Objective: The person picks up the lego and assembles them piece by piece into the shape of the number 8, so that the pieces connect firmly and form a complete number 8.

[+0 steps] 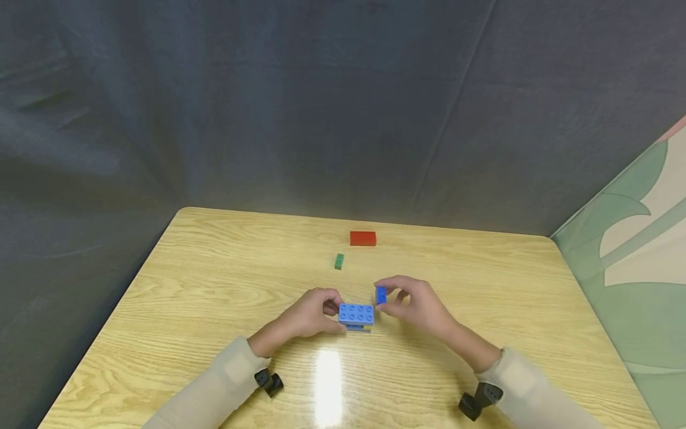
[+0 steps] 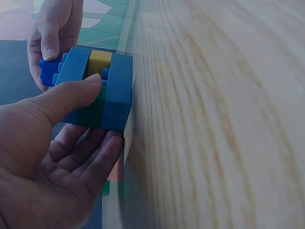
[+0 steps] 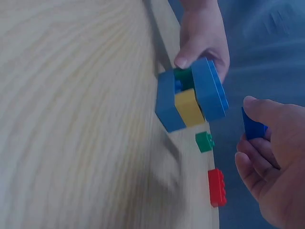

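A small brick stack [image 1: 356, 316] stands on the wooden table [image 1: 214, 286]: light blue plates top and bottom, with yellow and green bricks between [image 2: 97, 90] [image 3: 190, 98]. My left hand [image 1: 313, 313] grips the stack at its left end, thumb on its side [image 2: 71, 95]. My right hand [image 1: 415, 304] pinches a small dark blue brick [image 1: 381, 294] [image 3: 252, 126] just above the stack's right end, not touching it. That brick also shows behind the stack [image 2: 47, 69].
A small green brick [image 1: 339, 261] [image 3: 204, 141] and a larger red brick [image 1: 362, 238] [image 3: 217, 187] lie farther back on the table. A dark curtain [image 1: 321, 107] hangs behind, and a patterned panel [image 1: 632, 250] stands at the right.
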The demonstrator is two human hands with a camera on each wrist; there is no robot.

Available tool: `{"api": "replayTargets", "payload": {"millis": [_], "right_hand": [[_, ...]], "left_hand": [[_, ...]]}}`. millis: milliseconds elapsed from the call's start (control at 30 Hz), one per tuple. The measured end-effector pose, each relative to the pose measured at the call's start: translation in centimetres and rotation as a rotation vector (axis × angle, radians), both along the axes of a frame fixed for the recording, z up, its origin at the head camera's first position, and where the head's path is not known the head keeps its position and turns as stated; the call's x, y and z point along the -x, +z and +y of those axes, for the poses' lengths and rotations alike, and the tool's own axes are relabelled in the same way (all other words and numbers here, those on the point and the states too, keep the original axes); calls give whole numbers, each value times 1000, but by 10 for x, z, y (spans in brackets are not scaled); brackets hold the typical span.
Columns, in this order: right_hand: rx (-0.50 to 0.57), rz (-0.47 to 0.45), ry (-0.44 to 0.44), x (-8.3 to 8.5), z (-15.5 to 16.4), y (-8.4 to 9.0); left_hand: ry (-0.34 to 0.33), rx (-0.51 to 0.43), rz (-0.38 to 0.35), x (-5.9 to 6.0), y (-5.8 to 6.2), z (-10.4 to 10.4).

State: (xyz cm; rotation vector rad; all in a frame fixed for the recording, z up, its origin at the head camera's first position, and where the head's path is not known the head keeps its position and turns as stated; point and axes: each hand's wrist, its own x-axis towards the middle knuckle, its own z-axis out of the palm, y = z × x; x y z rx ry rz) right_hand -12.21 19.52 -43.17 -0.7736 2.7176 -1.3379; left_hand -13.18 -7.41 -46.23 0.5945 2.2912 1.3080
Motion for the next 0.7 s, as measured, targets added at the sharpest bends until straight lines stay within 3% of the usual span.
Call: {"api": "replayTargets", "payload": {"millis": [367,700], "right_hand": [[35,-3,75,-12,-9,0],[15,10,74,-15,-14,-9]], "left_hand": [[-5,-17,-9,1,1,0],[-15,-24,-15,1,-1,-1]]}}
